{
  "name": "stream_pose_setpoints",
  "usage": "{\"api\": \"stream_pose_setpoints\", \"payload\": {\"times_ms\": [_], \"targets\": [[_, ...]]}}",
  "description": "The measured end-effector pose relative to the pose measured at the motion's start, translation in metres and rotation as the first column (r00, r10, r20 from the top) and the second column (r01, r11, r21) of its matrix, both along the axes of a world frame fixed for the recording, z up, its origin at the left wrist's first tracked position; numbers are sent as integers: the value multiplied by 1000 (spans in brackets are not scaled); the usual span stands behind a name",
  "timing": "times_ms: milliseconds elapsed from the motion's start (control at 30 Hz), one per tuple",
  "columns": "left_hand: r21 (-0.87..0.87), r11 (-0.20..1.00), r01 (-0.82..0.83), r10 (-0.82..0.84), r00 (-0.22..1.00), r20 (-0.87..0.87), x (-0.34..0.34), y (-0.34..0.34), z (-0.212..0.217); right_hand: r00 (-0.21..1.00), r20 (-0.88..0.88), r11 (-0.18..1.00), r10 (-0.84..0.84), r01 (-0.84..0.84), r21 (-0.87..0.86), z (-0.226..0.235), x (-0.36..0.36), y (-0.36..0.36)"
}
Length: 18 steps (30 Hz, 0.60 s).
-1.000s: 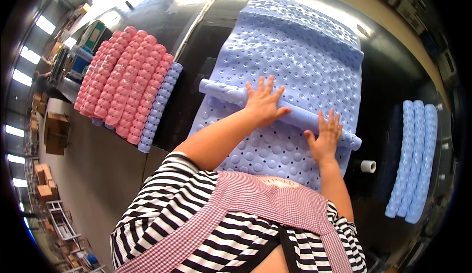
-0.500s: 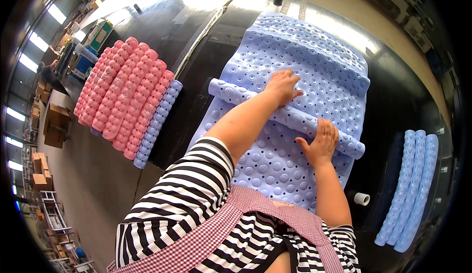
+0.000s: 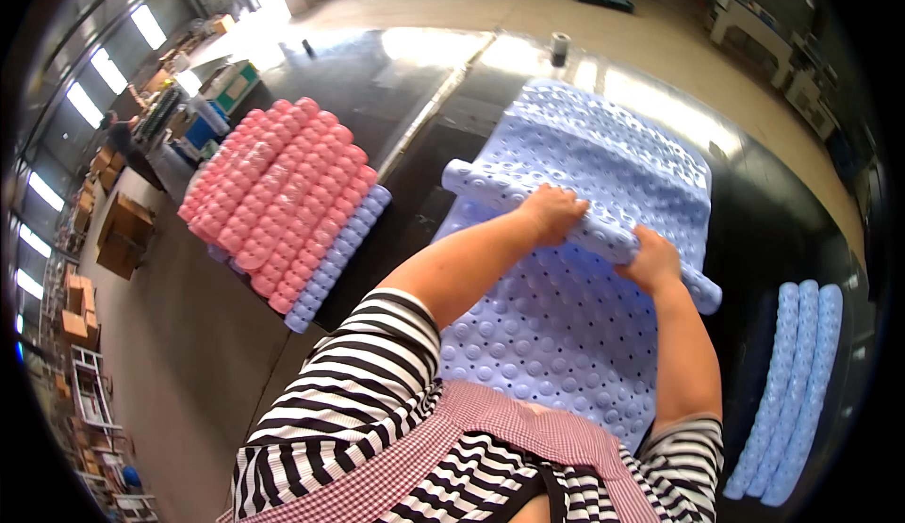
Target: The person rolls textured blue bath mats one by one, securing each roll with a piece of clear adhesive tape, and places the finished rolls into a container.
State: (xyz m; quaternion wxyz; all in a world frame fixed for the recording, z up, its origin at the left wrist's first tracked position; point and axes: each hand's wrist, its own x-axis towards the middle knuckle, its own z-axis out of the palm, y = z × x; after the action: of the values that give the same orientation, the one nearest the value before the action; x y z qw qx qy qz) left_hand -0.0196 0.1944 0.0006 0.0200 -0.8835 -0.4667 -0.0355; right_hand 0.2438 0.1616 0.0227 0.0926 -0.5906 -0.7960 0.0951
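A light-blue bath mat with round suction cups (image 3: pixel 537 325) lies on the black table before me. Across its middle runs a rolled-up part (image 3: pixel 485 187), slanting down to the right and raised a little from the sheet. My left hand (image 3: pixel 556 212) is closed over the middle of this roll, fingers curled on its far side. Further right, my right hand (image 3: pixel 654 259) grips the same roll near its right end, its thumb side toward the left hand. Beyond the roll, the far part of the mat (image 3: pixel 617 132) is wavy.
A stack of rolled pink mats (image 3: pixel 292 184) stands at the left, with a blue rolled mat (image 3: pixel 339 259) along its side. Several blue rolled mats (image 3: pixel 787 382) lie at the right. A tape roll (image 3: pixel 560 47) stands at the table's far edge. A person (image 3: pixel 132 151) is at the far left.
Both hands have gone from lying spread on the mat and roll to gripping the roll, which is now lifted slightly. The view has tilted up, and the small white roll at the right is hidden.
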Motion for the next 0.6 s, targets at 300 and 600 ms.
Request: {"api": "stream_pose_setpoints", "payload": {"times_ms": [300,600], "targets": [[-64,994,83,-76,991,110,-18,-237,-5,989,-96,993,116,-116,-2,-17,0,-214],[-468,881,77,41,971,237,-19,-240,-9,966,-214,990,143,-142,20,-39,8,-232]]}}
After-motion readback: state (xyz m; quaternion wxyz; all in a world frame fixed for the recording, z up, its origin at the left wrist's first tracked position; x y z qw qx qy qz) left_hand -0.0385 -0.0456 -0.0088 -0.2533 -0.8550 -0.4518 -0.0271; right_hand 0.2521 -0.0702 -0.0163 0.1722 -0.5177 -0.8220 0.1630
